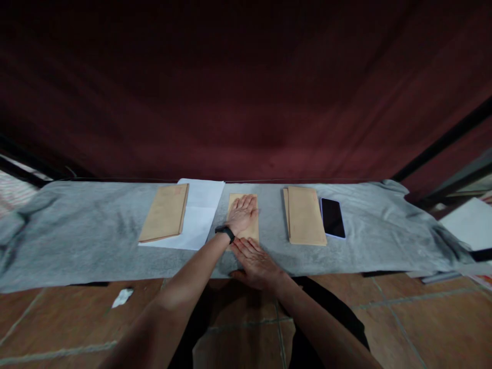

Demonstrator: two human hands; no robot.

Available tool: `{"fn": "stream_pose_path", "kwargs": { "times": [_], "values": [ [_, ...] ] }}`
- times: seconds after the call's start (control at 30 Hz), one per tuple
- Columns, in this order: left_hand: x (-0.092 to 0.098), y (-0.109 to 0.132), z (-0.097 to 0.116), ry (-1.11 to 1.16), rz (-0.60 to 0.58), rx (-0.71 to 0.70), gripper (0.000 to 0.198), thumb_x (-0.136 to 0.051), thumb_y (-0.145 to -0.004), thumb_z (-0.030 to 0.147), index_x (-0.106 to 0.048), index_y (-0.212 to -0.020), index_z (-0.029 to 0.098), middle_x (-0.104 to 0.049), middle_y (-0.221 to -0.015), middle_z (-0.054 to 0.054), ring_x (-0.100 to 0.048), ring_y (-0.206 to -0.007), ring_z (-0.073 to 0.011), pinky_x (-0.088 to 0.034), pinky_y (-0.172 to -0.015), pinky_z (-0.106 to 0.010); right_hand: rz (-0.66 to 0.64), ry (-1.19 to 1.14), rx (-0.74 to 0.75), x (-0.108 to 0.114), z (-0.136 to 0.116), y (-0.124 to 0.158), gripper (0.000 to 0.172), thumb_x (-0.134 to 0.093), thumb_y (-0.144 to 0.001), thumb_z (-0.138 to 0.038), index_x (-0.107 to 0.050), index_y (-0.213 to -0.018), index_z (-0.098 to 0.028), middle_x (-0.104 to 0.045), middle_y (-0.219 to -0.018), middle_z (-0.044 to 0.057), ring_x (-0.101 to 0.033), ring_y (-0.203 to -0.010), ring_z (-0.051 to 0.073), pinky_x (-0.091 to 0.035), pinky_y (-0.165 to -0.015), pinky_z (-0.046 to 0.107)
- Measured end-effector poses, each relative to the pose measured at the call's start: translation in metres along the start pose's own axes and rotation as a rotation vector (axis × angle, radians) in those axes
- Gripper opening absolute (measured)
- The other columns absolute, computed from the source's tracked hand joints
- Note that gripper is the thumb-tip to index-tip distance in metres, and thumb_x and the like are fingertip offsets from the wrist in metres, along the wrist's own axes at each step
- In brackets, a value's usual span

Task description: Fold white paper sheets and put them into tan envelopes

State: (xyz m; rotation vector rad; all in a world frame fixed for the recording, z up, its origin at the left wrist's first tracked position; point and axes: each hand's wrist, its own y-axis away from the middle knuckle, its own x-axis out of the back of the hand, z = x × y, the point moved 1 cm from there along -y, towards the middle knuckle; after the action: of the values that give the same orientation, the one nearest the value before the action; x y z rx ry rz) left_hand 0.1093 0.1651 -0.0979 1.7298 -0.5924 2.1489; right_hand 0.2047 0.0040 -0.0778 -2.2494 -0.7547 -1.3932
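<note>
A tan envelope (251, 231) lies flat in the middle of a grey cloth (96, 241). My left hand (242, 212), with a black band on the wrist, rests flat and open on top of it, fingers stretched forward. At the envelope's near end my right hand (255, 261) lies flat with fingers together, pressing down at the edge. Neither hand holds anything.
A stack of tan envelopes (165, 212) lies on white paper sheets (198, 215) to the left. Another envelope stack (305, 215) and a black phone (332, 218) lie to the right. A dark red curtain hangs behind. Tiled floor with a white scrap (122, 297) below.
</note>
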Motion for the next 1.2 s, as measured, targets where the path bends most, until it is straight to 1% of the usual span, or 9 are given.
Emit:
{"fn": "stream_pose_path", "kwargs": {
  "times": [0.1,0.2,0.3,0.4,0.57,0.73,0.87,1.03,1.2],
  "values": [
    [0.003,0.005,0.0,-0.011,-0.045,-0.024,0.054,-0.028,-0.104,0.04,-0.033,-0.155,0.024,-0.034,-0.162,-0.004,-0.022,-0.152,-0.0263,-0.015,-0.123,-0.049,-0.039,-0.074,0.037,0.011,0.006,-0.003,0.072,-0.062,-0.093,-0.047,-0.036,-0.154,-0.018,-0.034,-0.161,0.013,-0.028,-0.151,0.023,-0.022,-0.125,0.043],
    [0.006,0.016,0.0,-0.011,-0.081,-0.09,0.054,-0.027,-0.104,0.04,-0.034,-0.155,0.024,-0.032,-0.163,-0.002,-0.021,-0.152,-0.0252,-0.015,-0.124,-0.048,-0.08,-0.219,0.059,0.023,0.019,-0.006,0.052,-0.061,-0.095,-0.04,-0.054,-0.143,-0.022,-0.049,-0.153,0.006,-0.041,-0.144,0.018,-0.032,-0.121,0.035],
    [0.006,0.03,0.0,0.001,-0.063,-0.142,0.053,-0.025,-0.105,0.039,-0.033,-0.155,0.024,-0.032,-0.163,-0.002,-0.021,-0.152,-0.0226,-0.015,-0.124,-0.047,-0.106,-0.403,-0.001,0.031,0.033,-0.006,0.036,-0.054,-0.099,-0.037,-0.064,-0.132,-0.026,-0.063,-0.14,0.0,-0.059,-0.129,0.015,-0.048,-0.109,0.028],
    [0.005,0.042,0.003,-0.004,-0.048,-0.172,0.054,-0.025,-0.105,0.037,-0.031,-0.156,0.02,-0.031,-0.163,-0.005,-0.02,-0.153,-0.0213,-0.015,-0.125,-0.046,-0.121,-0.525,-0.03,0.037,0.042,-0.006,0.033,-0.05,-0.101,-0.037,-0.067,-0.128,-0.028,-0.07,-0.129,-0.002,-0.068,-0.115,0.015,-0.055,-0.097,0.027],
    [0.006,0.059,0.007,-0.034,-0.103,-0.185,0.055,-0.03,-0.104,0.035,-0.03,-0.156,0.017,-0.027,-0.165,-0.008,-0.018,-0.153,-0.0209,-0.014,-0.125,-0.044,-0.227,-0.786,-0.11,0.049,0.051,-0.009,0.035,-0.054,-0.098,-0.039,-0.074,-0.116,-0.017,-0.075,-0.117,0.005,-0.068,-0.111,0.021,-0.052,-0.102,0.034],
    [0.012,0.073,0.011,-0.041,-0.136,-0.201,0.062,-0.038,-0.1,0.038,-0.028,-0.156,0.013,-0.024,-0.165,-0.011,-0.012,-0.154,-0.0234,-0.012,-0.125,-0.045,-0.217,-0.893,-0.116,0.057,0.056,-0.011,0.033,-0.057,-0.094,-0.039,-0.077,-0.103,-0.015,-0.074,-0.108,0.006,-0.065,-0.108,0.023,-0.048,-0.105,0.039],
    [0.011,0.085,0.011,-0.052,-0.12,-0.217,0.066,-0.043,-0.098,0.041,-0.027,-0.157,0.014,-0.023,-0.166,-0.011,-0.013,-0.154,-0.0253,-0.011,-0.125,-0.046,-0.222,-0.959,-0.114,0.061,0.058,-0.011,0.04,-0.052,-0.096,-0.043,-0.076,-0.097,-0.012,-0.075,-0.102,0.008,-0.066,-0.105,0.023,-0.045,-0.108,0.039],
    [0.006,0.103,0.018,-0.062,-0.072,-0.169,0.055,-0.027,-0.105,0.039,-0.031,-0.156,0.021,-0.025,-0.165,-0.007,-0.018,-0.153,-0.0232,-0.012,-0.125,-0.048,-0.15,-1.054,-0.181,0.055,0.064,-0.013,0.041,-0.056,-0.091,-0.05,-0.075,-0.094,-0.014,-0.075,-0.1,0.008,-0.067,-0.101,0.022,-0.047,-0.106,0.041],
    [0.006,0.128,0.032,-0.095,-0.041,-0.092,0.055,-0.029,-0.104,0.041,-0.029,-0.157,0.024,-0.026,-0.165,-0.005,-0.018,-0.153,-0.0248,-0.014,-0.124,-0.052,-0.009,-1.113,-0.265,0.042,0.075,-0.017,0.041,-0.063,-0.086,-0.054,-0.072,-0.097,-0.015,-0.075,-0.099,0.009,-0.069,-0.093,0.022,-0.055,-0.091,0.04]
  ]
}}
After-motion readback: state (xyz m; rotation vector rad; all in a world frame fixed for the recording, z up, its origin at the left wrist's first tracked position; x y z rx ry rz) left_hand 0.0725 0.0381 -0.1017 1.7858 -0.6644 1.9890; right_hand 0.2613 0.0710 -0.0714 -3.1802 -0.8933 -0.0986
